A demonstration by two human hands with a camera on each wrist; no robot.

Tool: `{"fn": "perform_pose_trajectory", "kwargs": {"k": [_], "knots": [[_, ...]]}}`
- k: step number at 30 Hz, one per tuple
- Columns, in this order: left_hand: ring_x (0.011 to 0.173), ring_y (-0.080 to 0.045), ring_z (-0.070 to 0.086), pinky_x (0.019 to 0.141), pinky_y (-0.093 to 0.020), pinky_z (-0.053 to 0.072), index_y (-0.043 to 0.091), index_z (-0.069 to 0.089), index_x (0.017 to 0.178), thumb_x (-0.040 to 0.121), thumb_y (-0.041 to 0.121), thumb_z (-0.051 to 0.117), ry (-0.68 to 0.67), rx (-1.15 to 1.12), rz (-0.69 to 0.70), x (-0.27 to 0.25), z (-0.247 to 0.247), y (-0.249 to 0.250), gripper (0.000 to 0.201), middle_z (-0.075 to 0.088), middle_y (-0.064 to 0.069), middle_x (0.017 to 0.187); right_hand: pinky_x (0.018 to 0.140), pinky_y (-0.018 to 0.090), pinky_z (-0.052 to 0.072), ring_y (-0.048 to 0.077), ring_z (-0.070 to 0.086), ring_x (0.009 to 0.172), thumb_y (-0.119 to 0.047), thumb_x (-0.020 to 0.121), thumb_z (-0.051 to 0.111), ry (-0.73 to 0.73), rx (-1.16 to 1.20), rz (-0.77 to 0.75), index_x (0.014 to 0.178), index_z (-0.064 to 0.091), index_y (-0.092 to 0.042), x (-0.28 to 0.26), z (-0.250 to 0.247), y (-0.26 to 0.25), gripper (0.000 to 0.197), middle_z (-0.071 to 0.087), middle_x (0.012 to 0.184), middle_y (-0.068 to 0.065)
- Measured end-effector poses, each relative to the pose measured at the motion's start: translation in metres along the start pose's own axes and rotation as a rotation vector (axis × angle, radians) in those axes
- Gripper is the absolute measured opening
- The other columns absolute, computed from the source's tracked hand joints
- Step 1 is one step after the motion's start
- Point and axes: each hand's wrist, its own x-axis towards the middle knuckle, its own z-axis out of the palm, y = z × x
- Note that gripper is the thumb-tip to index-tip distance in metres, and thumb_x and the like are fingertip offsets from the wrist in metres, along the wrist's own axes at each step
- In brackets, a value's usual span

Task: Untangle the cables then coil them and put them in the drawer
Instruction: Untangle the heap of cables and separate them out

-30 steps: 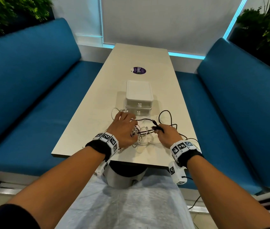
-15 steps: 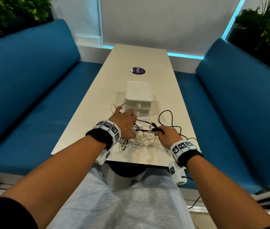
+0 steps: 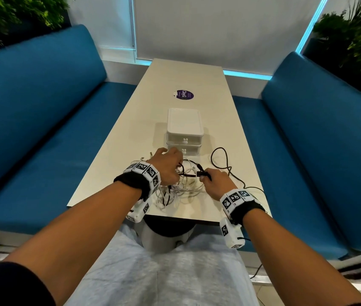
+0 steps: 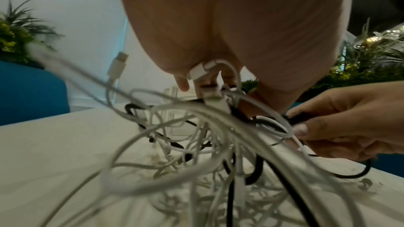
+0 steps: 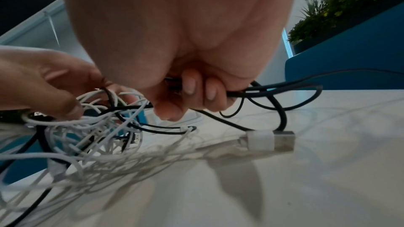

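Untangling is the step in hand: a person seated at the near end of a long pale table works both hands into a knot of cables. The left hand has its fingers curled down into the tangle of white cables, gripping a bunch of strands and holding part of it off the tabletop; a white USB-C plug sticks up from the mess. The right hand grasps the black cable close to its plug end, fingers and thumb closed round it, with the cord running leftward into the knot. The rest of the black cable loops loosely over the table to the right and trails off the near edge. A white USB-A plug lies flat on the table near the right hand. Just beyond the hands stands a small white two-drawer organiser, both drawers closed. Nothing appears coiled yet, so the task seems to be at an early stage. The next move likely calls for steadying the white bundle with the left hand while the right feeds the black plug back through the loops, slowly, since pulling hard could tighten the knot.
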Motion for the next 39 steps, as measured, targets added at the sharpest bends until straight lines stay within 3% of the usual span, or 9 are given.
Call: {"fn": "perform_pose_trajectory", "kwargs": {"k": [3,6,9,14,18,22,27,31,39], "knots": [[0.104,-0.031,0.052,0.083,-0.041,0.047,0.026,0.037,0.112,0.073,0.002,0.058,0.053,-0.042,0.005,0.002,-0.007,0.010,0.050,0.047,-0.001,0.120,0.070,0.035,0.050,0.030,0.062,0.084,-0.030,0.096,0.047,-0.003,0.019,-0.026,0.106,0.064,-0.015,0.001,0.000,-0.006,0.025,0.068,0.093,0.012],[0.097,-0.034,0.055,0.080,-0.047,0.051,0.027,0.032,0.136,0.079,-0.008,0.051,0.104,-0.004,0.024,0.004,-0.008,0.010,0.070,0.043,-0.005,0.131,0.069,0.035,0.049,0.027,0.062,0.081,-0.030,0.096,0.046,0.004,0.036,-0.024,0.105,0.063,-0.017,0.002,-0.001,-0.008,0.024,0.068,0.092,0.010],[0.088,-0.029,0.043,0.073,-0.040,0.040,0.027,0.030,0.143,0.089,0.006,0.054,0.146,0.073,0.031,0.002,-0.005,0.009,0.062,0.038,-0.004,0.131,0.068,0.035,0.048,0.029,0.061,0.083,-0.030,0.097,0.046,0.013,0.039,-0.020,0.103,0.062,-0.016,0.002,-0.002,-0.008,0.022,0.067,0.093,0.010],[0.074,-0.030,0.059,0.065,-0.037,0.050,0.021,0.041,0.129,0.089,0.042,0.064,0.269,0.149,0.042,0.000,-0.009,0.007,0.051,0.044,-0.005,0.123,0.066,0.033,0.041,0.031,0.060,0.086,-0.030,0.099,0.044,0.021,0.048,-0.030,0.104,0.059,-0.013,0.001,-0.005,-0.004,0.023,0.066,0.096,0.013],[0.089,-0.031,0.054,0.080,-0.040,0.048,0.024,0.045,0.122,0.089,0.046,0.058,0.266,0.087,-0.021,0.001,-0.006,0.001,0.042,0.047,-0.001,0.120,0.068,0.033,0.039,0.035,0.060,0.096,-0.030,0.100,0.043,0.041,0.038,-0.036,0.106,0.058,-0.010,0.003,-0.005,-0.005,0.026,0.067,0.102,0.016],[0.115,-0.025,0.043,0.103,-0.040,0.032,0.028,0.045,0.127,0.072,0.050,0.051,0.179,-0.033,0.030,0.002,-0.005,0.002,0.059,0.044,0.003,0.128,0.069,0.033,0.041,0.036,0.060,0.097,-0.029,0.100,0.043,0.048,0.037,-0.025,0.106,0.058,-0.010,0.005,-0.003,-0.006,0.025,0.066,0.102,0.017],[0.107,-0.024,0.052,0.098,-0.035,0.034,0.021,0.054,0.114,0.084,0.039,0.055,0.326,0.049,0.098,0.002,0.000,0.034,0.035,0.057,0.001,0.117,0.067,0.032,0.040,0.034,0.060,0.092,-0.028,0.099,0.043,0.059,0.064,-0.009,0.106,0.059,-0.011,0.006,-0.003,-0.008,0.024,0.067,0.099,0.015],[0.099,-0.025,0.059,0.093,-0.042,0.033,0.022,0.055,0.105,0.094,0.044,0.053,0.169,0.199,0.029,0.007,0.018,0.049,0.024,0.067,0.001,0.099,0.070,0.032,0.044,0.033,0.062,0.091,-0.029,0.098,0.045,0.065,0.086,0.022,0.108,0.061,-0.014,0.006,-0.009,-0.005,0.024,0.068,0.097,0.014],[0.103,-0.022,0.048,0.097,-0.048,0.023,0.027,0.062,0.089,0.088,0.030,0.056,0.134,0.419,0.018,0.004,0.011,0.030,0.007,0.061,0.007,0.088,0.073,0.036,0.050,0.029,0.060,0.083,-0.029,0.098,0.046,0.000,-0.026,0.041,0.106,0.064,-0.020,0.005,-0.018,0.009,0.022,0.067,0.093,0.010]]}}
